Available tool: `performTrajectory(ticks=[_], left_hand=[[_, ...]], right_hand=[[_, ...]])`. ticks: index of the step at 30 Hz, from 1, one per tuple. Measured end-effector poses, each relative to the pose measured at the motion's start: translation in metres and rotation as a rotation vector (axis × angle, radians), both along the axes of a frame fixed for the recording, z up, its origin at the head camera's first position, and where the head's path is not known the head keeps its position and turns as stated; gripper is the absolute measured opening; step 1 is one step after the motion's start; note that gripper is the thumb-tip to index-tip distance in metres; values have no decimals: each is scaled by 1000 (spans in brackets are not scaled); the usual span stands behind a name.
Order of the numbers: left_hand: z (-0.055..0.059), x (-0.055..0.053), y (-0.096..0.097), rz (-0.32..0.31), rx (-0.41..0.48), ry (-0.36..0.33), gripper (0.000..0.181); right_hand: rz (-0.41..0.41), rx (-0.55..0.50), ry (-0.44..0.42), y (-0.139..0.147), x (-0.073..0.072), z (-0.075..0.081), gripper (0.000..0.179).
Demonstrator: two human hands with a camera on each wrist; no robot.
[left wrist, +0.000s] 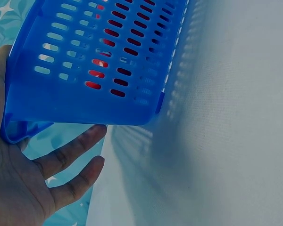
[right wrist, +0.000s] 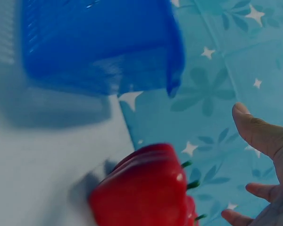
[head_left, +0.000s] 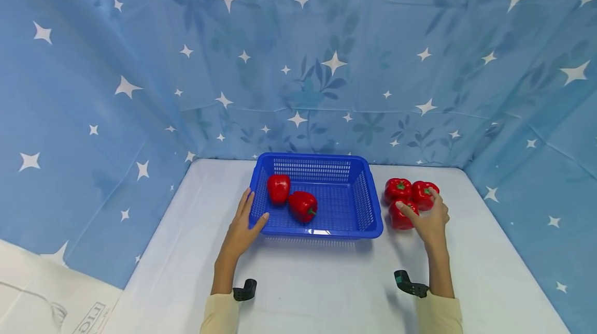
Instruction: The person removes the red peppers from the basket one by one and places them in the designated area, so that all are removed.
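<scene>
Right hand (head_left: pixel 431 224): spread, empty, by peppers (head_left: pixel 402 195) at basket's (head_left: pixel 322 157) three o'clock. Left hand (head_left: pixel 240 231): splayed, basket's eight o'clock. Step, seemingly: pick-up; calls for curling round one.

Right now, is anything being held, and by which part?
Nothing firmly, it seems: left hand rests against the blue basket at the near left corner of its rim, fingers extended; right hand is open over the red peppers, gripping none.

White, flat-topped table (head_left: pixel 317 287), rounded far corners. Directly on it, toward the far edge: one rectangular, slot-walled, blue plastic basket (head_left: pixel 312 157). Just beside the basket's right end: three glossy, rounded red bell peppers (head_left: pixel 397 191), green-stemmed, clustered close, two farther back, one nearer.
</scene>
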State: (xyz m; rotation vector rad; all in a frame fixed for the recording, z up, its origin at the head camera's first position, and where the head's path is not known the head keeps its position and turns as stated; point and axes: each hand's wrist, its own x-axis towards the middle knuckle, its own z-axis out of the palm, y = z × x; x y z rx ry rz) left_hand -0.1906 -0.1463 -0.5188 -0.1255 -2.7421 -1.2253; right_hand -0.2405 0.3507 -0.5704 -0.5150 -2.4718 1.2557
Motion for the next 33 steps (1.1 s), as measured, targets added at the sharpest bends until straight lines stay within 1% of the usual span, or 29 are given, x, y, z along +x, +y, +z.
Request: performTrajectory(ticks=[2, 5, 6, 8, 9, 10, 12, 15, 17, 20, 22, 24, 28, 33], left_hand=[[0, 0, 0, -1, 3, -1, 77], [0, 0, 0, 6, -2, -6, 78], [0, 0, 1, 8, -4, -6, 78], [0, 0, 1, 9, -6, -2, 79], [0, 0, 1, 8, -10, 1, 79], [0, 0, 1, 9, -11, 4, 79], [0, -1, 1, 8, -11, 7, 79], [1, 0, 1, 7, -6, 7, 79], [1, 0, 1, 9, -1, 1, 79], [2, 1, 1, 6, -2, -4, 80], [1, 1, 1, 7, -3, -10, 81], [1, 1, 1, 5, -6, -8, 82], [1, 1, 2, 4, -8, -4, 82], [2, 2, 2, 4, -6, -6, 81]], right_hand=[[16, -33, 32, -16, 6, 31, 96], [31, -97, 76, -50, 24, 88, 89], [47, -124, 103, -58, 28, 101, 86], [72, -138, 131, -71, 31, 120, 81], [101, -151, 139, -77, 33, 131, 80], [133, -162, 148, -81, 32, 136, 79], [212, -187, 153, -87, 27, 144, 77], [359, -217, 124, -96, 17, 154, 74], [464, -232, 88, -103, 11, 160, 71], [604, -243, 23, -117, 8, 174, 66], [682, -258, -17, -127, 7, 180, 64], [738, -272, -55, -135, 5, 184, 63], [831, -312, -107, -146, -10, 180, 63], [927, -345, -146, -155, -38, 161, 65]])
